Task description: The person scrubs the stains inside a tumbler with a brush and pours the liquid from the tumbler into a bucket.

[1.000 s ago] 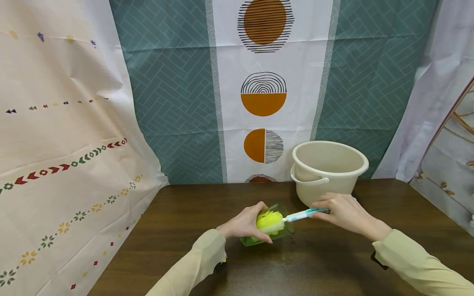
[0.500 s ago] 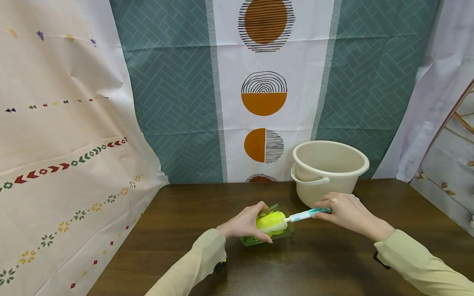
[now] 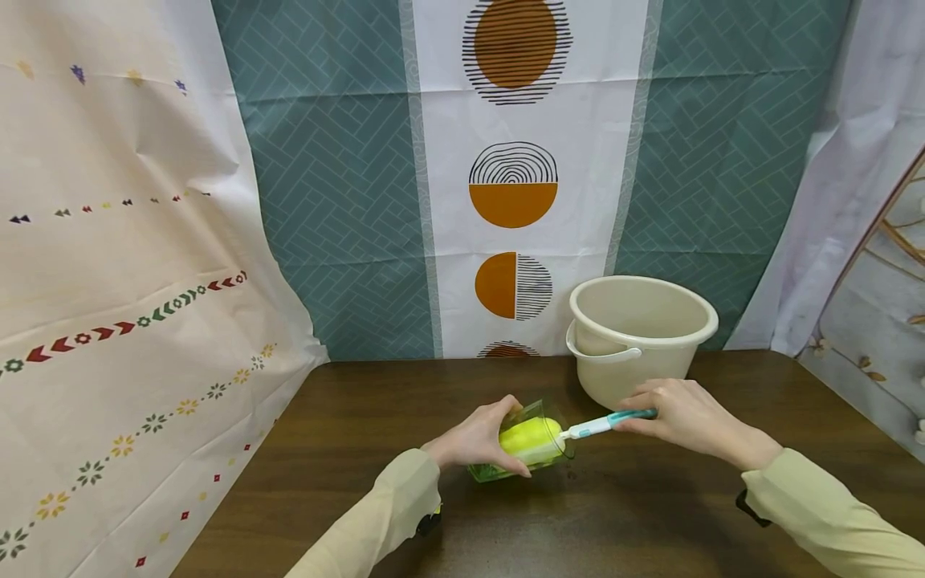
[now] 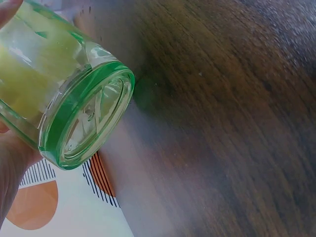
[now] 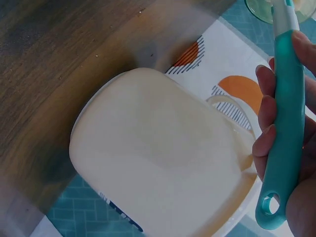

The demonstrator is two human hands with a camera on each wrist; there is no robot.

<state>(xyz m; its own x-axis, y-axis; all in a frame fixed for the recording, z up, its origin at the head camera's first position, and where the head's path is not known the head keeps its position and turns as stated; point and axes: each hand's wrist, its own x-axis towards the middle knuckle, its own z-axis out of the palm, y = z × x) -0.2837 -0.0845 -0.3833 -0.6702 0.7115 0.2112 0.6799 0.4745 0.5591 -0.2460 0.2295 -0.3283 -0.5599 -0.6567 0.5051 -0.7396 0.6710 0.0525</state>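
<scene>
My left hand [image 3: 477, 437] grips a clear green glass [image 3: 486, 472] that lies tilted on its side, mouth toward the right. In the left wrist view the thick green base of the glass [image 4: 89, 116] faces the camera. Inside the glass sits the yellow sponge head of a bottle brush [image 3: 533, 437]. Its white and teal handle [image 3: 603, 423] sticks out of the mouth to the right. Fingers and thumb of my right hand [image 3: 682, 417] hold the end of that handle; the teal grip [image 5: 286, 113] shows up close in the right wrist view.
A cream bucket [image 3: 636, 369] with its handle hanging down stands behind my right hand, near the back of the dark wooden table [image 3: 376, 409]. Small drops dot the wood. Patterned cloths [image 3: 332, 201] hang behind and on both sides.
The brush has slid a little to the right, its sponge now nearer the mouth of the glass. My right hand has moved right with it; the left hand and glass stay nearly still.
</scene>
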